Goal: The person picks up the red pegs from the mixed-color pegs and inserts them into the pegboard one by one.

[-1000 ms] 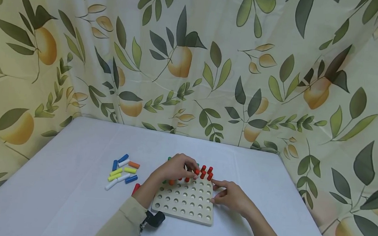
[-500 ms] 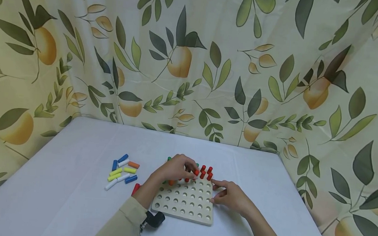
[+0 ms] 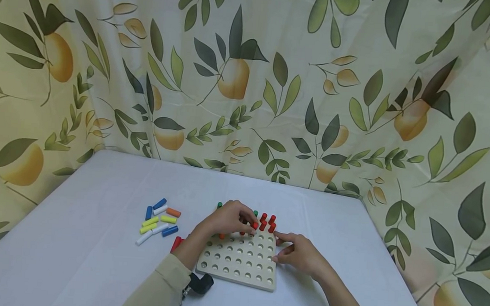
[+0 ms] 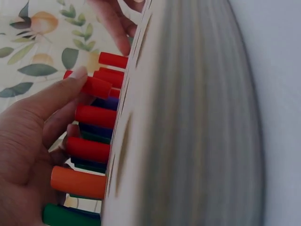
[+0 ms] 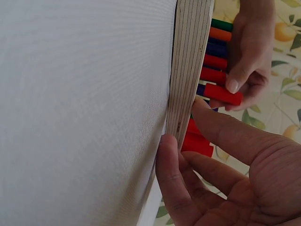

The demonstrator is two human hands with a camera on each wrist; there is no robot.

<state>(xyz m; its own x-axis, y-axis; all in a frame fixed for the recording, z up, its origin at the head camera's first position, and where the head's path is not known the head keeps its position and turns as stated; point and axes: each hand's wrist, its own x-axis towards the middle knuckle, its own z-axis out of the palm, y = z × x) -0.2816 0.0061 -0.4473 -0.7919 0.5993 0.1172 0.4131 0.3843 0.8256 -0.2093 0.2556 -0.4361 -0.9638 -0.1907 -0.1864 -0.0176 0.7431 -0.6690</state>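
A pale wooden pegboard [image 3: 238, 258] with rows of round holes lies on the table, pegs standing in its far rows. My left hand [image 3: 228, 217] reaches over it and pinches a red peg [image 3: 255, 225] between thumb and fingers. In the left wrist view this peg [image 4: 96, 87] leans above the board; whether its lower end is in a hole cannot be told. Standing red pegs [image 4: 95, 116], an orange peg [image 4: 77, 182] and a green peg [image 4: 70, 216] line up beside that hand. My right hand [image 3: 302, 255] grips the board's right edge, thumb and fingers about its side [image 5: 190, 61].
Loose blue, white, yellow and orange pegs [image 3: 158, 220] lie left of the board. Red pegs [image 3: 176, 244] rest near my left forearm, partly hidden by it. White cloth covers the table [image 3: 84, 237]; a patterned curtain [image 3: 248, 101] hangs behind it.
The red peg in my left hand sits slightly lower over the board. Both hands otherwise keep their places.
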